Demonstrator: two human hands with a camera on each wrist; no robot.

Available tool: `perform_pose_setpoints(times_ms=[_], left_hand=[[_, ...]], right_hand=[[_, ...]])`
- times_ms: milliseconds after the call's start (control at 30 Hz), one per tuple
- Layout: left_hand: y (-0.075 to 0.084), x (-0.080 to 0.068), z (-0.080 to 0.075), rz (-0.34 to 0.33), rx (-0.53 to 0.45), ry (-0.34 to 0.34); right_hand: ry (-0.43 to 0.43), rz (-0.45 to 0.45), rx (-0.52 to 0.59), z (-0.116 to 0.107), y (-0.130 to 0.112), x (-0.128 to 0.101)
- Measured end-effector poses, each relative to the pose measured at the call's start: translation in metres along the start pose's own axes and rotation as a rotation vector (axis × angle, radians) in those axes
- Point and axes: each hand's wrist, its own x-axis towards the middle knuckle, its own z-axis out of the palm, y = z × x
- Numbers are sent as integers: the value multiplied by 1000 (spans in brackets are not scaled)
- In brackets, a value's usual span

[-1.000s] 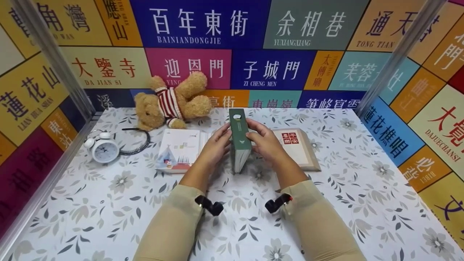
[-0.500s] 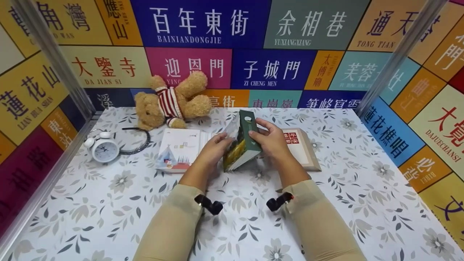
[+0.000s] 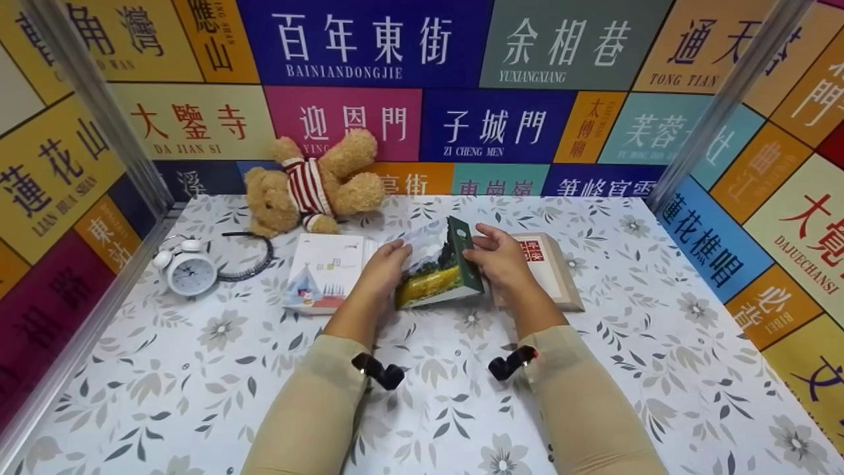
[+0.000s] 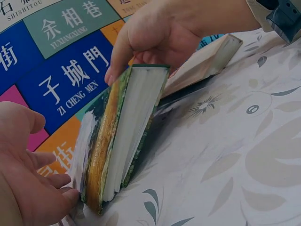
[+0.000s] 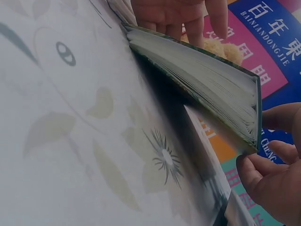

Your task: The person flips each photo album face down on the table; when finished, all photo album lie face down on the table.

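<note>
A thick book (image 3: pixel 435 264) with a green spine and a painted landscape cover is tilted above the patterned table, between my hands. In the left wrist view, the pale page block of the book (image 4: pixel 129 127) faces the camera. At the spine, my right hand (image 3: pixel 504 260) grips the book, thumb against the spine's edge. On the opposite side, my left hand (image 3: pixel 379 274) has relaxed, extended fingers touching the cover's edge; its thumb stands apart from the book in the left wrist view. Part of the left fingers is hidden behind the book in the right wrist view.
A white illustrated book (image 3: pixel 323 274) lies at the left and a beige book (image 3: pixel 557 274) at the right. Farther left are a white alarm clock (image 3: pixel 191 272) and a dark ring-shaped band (image 3: pixel 267 257). A teddy bear (image 3: pixel 306 188) leans against the lettered back wall (image 3: pixel 455 178).
The book has gone from spine-up and upright to tilted, so its painted cover now shows. My right hand moved slightly right with the spine; my left stays at its left side.
</note>
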Motion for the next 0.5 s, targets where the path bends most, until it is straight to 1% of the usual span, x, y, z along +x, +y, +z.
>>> perform_pose_setpoints(times_ms=[100, 267, 367, 500], left_hand=[[0, 0, 0, 2, -27, 3], [0, 0, -1, 33, -23, -4], [0, 0, -1, 41, -31, -11], [0, 1, -1, 38, -40, -2]], right_hand=[[1, 8, -9, -2, 4, 1], [-6, -5, -53, -3, 9, 1], [-13, -19, -70, -1, 9, 0], [-19, -35, -131, 3, 5, -3]])
